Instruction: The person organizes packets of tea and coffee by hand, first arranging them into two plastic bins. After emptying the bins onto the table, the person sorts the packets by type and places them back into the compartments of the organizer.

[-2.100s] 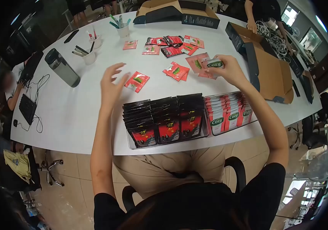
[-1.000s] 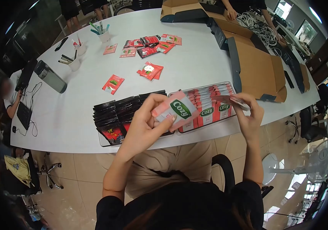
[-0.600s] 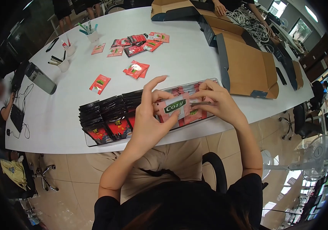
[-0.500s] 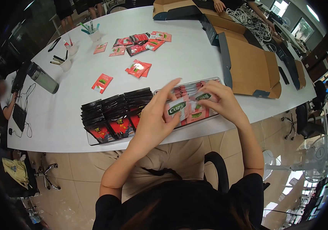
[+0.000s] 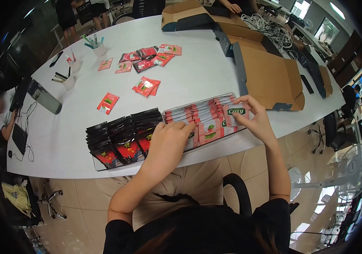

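Observation:
Pink Cozy tea sachets (image 5: 208,130) stand in packed rows inside a shallow rectangular tray (image 5: 198,100) near the table's front edge. My right hand (image 5: 255,118) pinches one Cozy tea sachet (image 5: 236,112) at the tray's right end, thumb on its front. At the left end, my left hand (image 5: 167,142) has its fingers bent over a pink tea sachet (image 5: 193,141), partly hidden behind them. Just left of my left hand, black-and-red sachets (image 5: 128,150) fill another tray (image 5: 101,168) in overlapping rows.
Loose red and pink sachets (image 5: 147,86) lie farther back, with a single red sachet (image 5: 107,103) nearer. A bottle (image 5: 44,97) and pen cups (image 5: 68,82) stand left. An open cardboard box (image 5: 270,80) and white cables (image 5: 270,29) are at the right, near another person's hand (image 5: 234,7).
My hands have moved apart: the left went down over the tray's left end, the right moved right with a Cozy sachet. The view has shifted slightly, and more of the sachet rows shows.

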A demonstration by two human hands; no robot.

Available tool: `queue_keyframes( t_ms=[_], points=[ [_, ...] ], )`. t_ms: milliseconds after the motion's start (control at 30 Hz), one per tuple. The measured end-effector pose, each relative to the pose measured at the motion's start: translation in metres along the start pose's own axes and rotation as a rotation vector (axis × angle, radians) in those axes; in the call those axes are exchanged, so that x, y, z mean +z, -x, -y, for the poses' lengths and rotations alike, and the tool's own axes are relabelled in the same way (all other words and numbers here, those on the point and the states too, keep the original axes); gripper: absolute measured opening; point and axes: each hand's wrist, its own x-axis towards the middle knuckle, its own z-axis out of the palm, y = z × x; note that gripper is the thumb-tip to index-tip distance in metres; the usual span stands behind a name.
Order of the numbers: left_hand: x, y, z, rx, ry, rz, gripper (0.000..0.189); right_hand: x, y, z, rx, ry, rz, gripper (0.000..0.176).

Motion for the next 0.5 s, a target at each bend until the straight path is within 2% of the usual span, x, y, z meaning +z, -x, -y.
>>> queue_keyframes(
  t_ms=[100, 167, 200, 233, 267, 467, 500],
  points=[
    [-0.002, -0.003, -0.001, 0.000, -0.089, 0.022, 0.033, -0.009, 0.001, -0.007, -0.031, 0.130, 0.079, 0.022],
    [0.000, -0.004, -0.002, 0.006, -0.151, 0.026, 0.034, -0.015, 0.001, 0.001, 0.019, 0.088, 0.110, 0.025],
    [0.000, -0.007, -0.004, 0.025, -0.107, -0.023, 0.034, -0.016, -0.002, 0.005, 0.037, 0.070, 0.126, 0.027],
    [0.000, -0.010, -0.006, 0.042, -0.064, -0.069, 0.034, -0.014, -0.004, 0.001, 0.035, -0.071, 0.121, 0.032],
    [0.000, -0.012, -0.009, 0.057, -0.019, -0.111, 0.034, -0.015, -0.006, 0.002, 0.015, -0.055, 0.130, 0.034],
    [0.026, -0.029, -0.015, 0.060, -0.001, -0.081, 0.041, -0.014, -0.011, 0.006, -0.024, -0.066, 0.258, 0.036],
    [0.029, -0.030, -0.016, 0.057, -0.018, -0.086, 0.041, -0.014, -0.011, 0.012, 0.025, -0.049, 0.270, 0.035]
  ],
)
